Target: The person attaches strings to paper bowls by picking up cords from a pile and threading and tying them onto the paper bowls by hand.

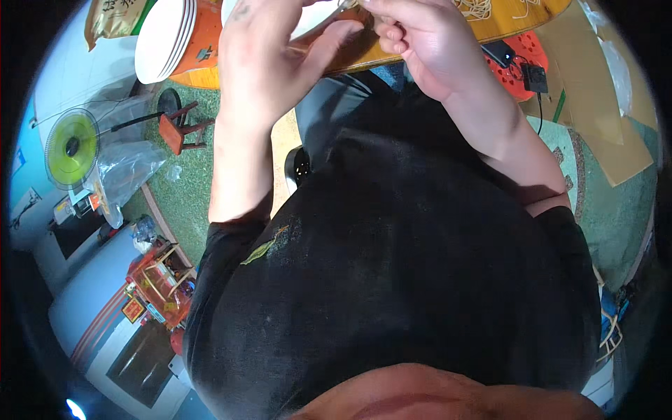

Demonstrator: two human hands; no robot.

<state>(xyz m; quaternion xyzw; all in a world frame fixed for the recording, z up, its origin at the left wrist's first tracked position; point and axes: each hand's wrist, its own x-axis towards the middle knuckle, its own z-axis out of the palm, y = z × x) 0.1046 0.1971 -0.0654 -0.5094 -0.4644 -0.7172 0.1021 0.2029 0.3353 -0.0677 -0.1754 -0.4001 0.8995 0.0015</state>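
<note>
Above the near edge of the yellow-orange wooden tabletop (521, 22), we see the right hand (430, 52) apparently pinching a small, thin, silvery-grey piece (345, 6); we cannot tell whether the left hand (259, 59), thumb extended, grips anything. We judge that its outward swing could topple the orange-and-white stacked paper tubs (171, 40) at the tabletop's left, while a loosened pinch could drop the piece over the edge.

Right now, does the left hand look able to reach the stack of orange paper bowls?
Probably yes: the left hand is close beside the stack of orange paper bowls, and nothing visible stands between them. Part of the hand is out of view, so it may hold something.
</note>
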